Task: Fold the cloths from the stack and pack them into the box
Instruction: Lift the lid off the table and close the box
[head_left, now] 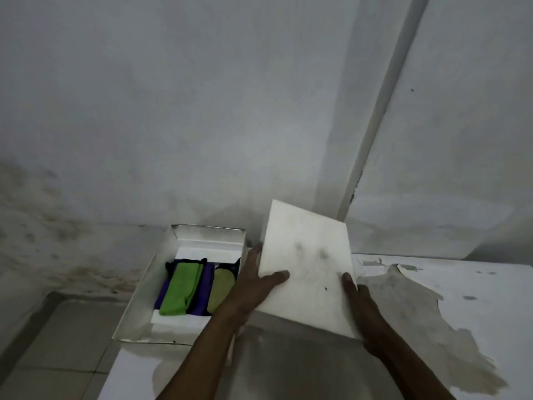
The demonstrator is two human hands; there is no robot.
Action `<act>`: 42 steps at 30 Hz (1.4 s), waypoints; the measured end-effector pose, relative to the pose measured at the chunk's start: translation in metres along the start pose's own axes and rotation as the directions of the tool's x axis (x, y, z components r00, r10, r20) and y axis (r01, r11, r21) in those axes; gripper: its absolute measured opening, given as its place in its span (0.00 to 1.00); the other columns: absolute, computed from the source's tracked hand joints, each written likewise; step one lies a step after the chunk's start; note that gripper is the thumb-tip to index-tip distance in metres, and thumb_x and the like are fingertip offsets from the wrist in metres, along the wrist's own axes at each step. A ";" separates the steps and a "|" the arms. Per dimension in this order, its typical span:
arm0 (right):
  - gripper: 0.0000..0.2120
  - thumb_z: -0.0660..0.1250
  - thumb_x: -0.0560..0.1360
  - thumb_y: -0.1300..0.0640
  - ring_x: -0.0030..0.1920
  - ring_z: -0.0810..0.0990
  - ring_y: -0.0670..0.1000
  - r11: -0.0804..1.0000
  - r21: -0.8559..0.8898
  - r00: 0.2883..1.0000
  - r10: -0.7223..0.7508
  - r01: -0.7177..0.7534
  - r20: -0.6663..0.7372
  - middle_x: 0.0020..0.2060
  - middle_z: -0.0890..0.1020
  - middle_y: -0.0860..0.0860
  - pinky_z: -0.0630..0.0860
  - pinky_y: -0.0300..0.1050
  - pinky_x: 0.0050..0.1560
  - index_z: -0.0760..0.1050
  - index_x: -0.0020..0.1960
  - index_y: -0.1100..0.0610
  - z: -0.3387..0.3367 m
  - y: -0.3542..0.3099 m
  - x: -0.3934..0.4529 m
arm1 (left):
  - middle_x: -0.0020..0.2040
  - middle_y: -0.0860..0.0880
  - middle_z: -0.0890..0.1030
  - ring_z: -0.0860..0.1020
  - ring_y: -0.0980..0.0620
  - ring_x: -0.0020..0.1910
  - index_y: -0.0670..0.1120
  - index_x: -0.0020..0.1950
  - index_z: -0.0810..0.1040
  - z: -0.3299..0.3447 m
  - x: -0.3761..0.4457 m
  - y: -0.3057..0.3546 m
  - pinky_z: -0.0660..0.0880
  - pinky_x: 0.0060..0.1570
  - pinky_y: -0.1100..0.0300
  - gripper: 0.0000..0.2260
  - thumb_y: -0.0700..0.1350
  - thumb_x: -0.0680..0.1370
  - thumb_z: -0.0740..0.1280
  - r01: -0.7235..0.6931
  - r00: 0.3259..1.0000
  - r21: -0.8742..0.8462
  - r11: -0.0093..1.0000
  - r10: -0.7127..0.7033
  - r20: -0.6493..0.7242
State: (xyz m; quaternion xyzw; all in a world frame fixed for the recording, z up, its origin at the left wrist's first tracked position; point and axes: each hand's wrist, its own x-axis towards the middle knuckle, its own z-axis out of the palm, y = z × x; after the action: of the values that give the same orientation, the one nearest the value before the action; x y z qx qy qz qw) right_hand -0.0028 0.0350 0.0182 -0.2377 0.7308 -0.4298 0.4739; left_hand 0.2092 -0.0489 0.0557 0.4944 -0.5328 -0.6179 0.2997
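Note:
An open white box point(135, 301) sits at the left edge of the white table. Inside it lie folded cloths: a bright green one point(181, 287), a purple one point(206, 287) under and beside it, an olive one point(220, 290) and a bit of black cloth at the back. A white lid point(308, 255) is held tilted above the table, to the right of the box. My left hand point(253, 284) grips its left edge with the thumb on top. My right hand point(356, 295) grips its lower right edge.
The table point(461, 290) has a worn top with peeled, stained patches. A grey wall rises right behind it, with a vertical white strip point(372, 134) at the right. Tiled floor point(63, 342) shows at the lower left.

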 end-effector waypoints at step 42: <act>0.16 0.59 0.79 0.47 0.53 0.79 0.52 0.859 -0.319 0.885 -0.453 0.400 -0.111 0.53 0.82 0.50 0.74 0.46 0.55 0.77 0.59 0.54 0.249 -0.017 -0.065 | 0.32 0.51 0.82 0.79 0.58 0.33 0.48 0.42 0.84 -0.245 -0.033 -0.059 0.70 0.30 0.62 0.15 0.58 0.73 0.68 -0.040 0.879 0.445 0.895 0.243 -0.411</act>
State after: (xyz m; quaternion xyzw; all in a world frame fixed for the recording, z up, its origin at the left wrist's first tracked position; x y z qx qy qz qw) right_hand 0.2478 -0.0248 0.0188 -0.4201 0.7542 -0.4336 0.2581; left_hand 0.4571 -0.0933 0.0230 0.6371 -0.6039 -0.3297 0.3475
